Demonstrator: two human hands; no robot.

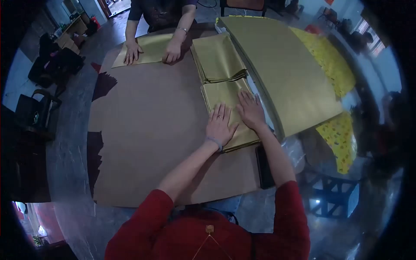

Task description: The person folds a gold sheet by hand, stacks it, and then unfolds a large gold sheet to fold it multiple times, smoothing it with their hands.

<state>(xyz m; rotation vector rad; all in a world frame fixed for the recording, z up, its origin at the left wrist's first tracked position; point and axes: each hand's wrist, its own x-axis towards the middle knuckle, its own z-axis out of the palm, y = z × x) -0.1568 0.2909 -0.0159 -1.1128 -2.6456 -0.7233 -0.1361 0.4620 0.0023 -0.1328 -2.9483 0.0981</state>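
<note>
My left hand (221,125) lies flat, fingers spread, on the near stack of gold sheets (223,95). Farther up the same stack, at its right side, rests my right hand (251,110), palm down with fingers stretched out. Neither hand grips anything. Directly beyond is another stack of gold sheets (216,54), its near edges slightly fanned and meeting the near stack. To the right, a tall pile of large gold sheets (281,69) stands alongside, a pale strip showing between it and the smaller stacks.
A co-worker across the brown-covered table (147,121) presses both hands on a gold sheet (151,47). A dark phone-like object (264,167) lies by my right forearm. Yellow patterned wrapping (340,143) hangs out at the right. A blue crate (336,197) is on the floor.
</note>
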